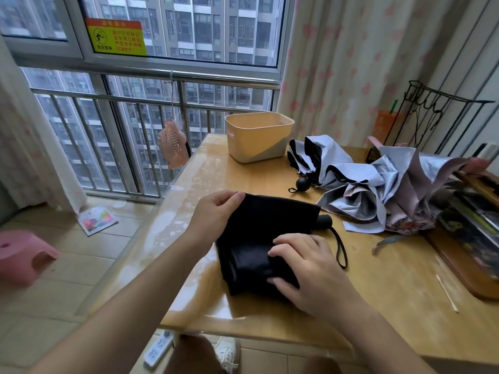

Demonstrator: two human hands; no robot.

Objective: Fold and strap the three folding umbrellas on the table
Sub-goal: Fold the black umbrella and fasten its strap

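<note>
Head view only. Working on the black umbrella (pixel 259 238), collapsed and lying across the near middle of the table (pixel 243 179), handle (pixel 324 221) pointing right with its wrist loop (pixel 340 247) trailing toward the near edge. Pinching the far left corner of the canopy with the left hand (pixel 213 214), thumb and curled fingers closed on the cloth. Holding down the gathered pleats on the near side with the right hand (pixel 305 268), fingers bent over the fold, thumb tucked against its near edge (gripping rather than lying flat, by the look of it). No closing strap to be seen, possibly buried under the cloth. Likely mid-fold, with wrapping and strapping not yet done. Two more to do: a pale blue umbrella (pixel 334 157) with a black ball handle (pixel 303 184), just beside the beige tub (pixel 259 136), and a silver and pink umbrella (pixel 399 190) heaped right of it, both loose and touching. Risks from here: pleats springing open on lifting either hand too early; a lopsided roll from uneven tension at that pinched corner; strap wound inside the bundle and out of reach; loop snagged under the right wrist.
</note>
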